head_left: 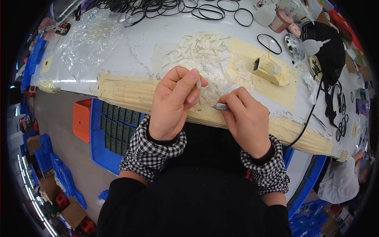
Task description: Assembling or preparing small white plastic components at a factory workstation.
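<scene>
Between the thumb and fingers of my left hand [171, 104] is a small whitish translucent piece [199, 83], mostly hidden by the fingertips. My right hand [250, 120] is closed around a thin grey metal blade [221, 106], its tip pointing left toward the other hand. The two hands are apart, above the table's near edge, which is wrapped in cream-coloured tape [126, 90]. Just beyond them lies a loose heap of pale, thin strips [203, 49]. Some strips spill onto a yellow sheet [290, 94], where a yellow tape-wrapped block [271, 71] sits.
Black rings [209, 12] lie along the far edge, and a crumpled clear plastic bag [90, 45] at the left. Squeeze bulbs [312, 46], tweezers [319, 121] and a black cable [312, 114] are at right. Below stand a blue crate [95, 134] and an orange stool [81, 120].
</scene>
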Available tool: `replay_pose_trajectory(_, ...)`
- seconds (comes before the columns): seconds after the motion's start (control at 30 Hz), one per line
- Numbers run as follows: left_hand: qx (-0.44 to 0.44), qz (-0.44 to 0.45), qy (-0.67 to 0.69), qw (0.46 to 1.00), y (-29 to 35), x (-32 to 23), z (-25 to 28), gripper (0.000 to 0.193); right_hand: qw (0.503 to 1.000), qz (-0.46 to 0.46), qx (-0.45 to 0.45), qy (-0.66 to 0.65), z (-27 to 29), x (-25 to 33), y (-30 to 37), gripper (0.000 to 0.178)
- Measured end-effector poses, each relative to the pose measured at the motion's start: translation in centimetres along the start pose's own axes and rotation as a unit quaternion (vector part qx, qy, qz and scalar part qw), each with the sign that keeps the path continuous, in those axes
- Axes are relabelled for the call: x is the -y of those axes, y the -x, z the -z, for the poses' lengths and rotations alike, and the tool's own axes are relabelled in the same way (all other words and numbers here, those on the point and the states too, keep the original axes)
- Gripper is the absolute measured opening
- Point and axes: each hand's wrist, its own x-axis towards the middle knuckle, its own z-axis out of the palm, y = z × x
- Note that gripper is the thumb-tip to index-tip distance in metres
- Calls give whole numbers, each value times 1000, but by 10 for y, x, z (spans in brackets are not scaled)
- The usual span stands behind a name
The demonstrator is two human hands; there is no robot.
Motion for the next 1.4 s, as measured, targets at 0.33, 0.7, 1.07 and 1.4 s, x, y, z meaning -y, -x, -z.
replay_pose_trajectory(0.33, 2, 14, 29, 999, -2, -1, 0, 19, 1000, -19, 5, 18, -1, 0, -5, 23)
replay_pose_trajectory(0.7, 12, 17, 60, 998, -2, -3, 6, 21, 999, 2, -7, 42, -9, 1, -8, 23)
replay_pose_trajectory(1.07, 53, 76, -37, 995, 4, 2, -3, 19, 987, -55, -65, -137, 13, 6, -12, 19)
replay_pose_trajectory(1.4, 114, 117, 46, 986, 4, 7, -7, 15, 986, -38, -45, -156, 23, 10, -13, 24)
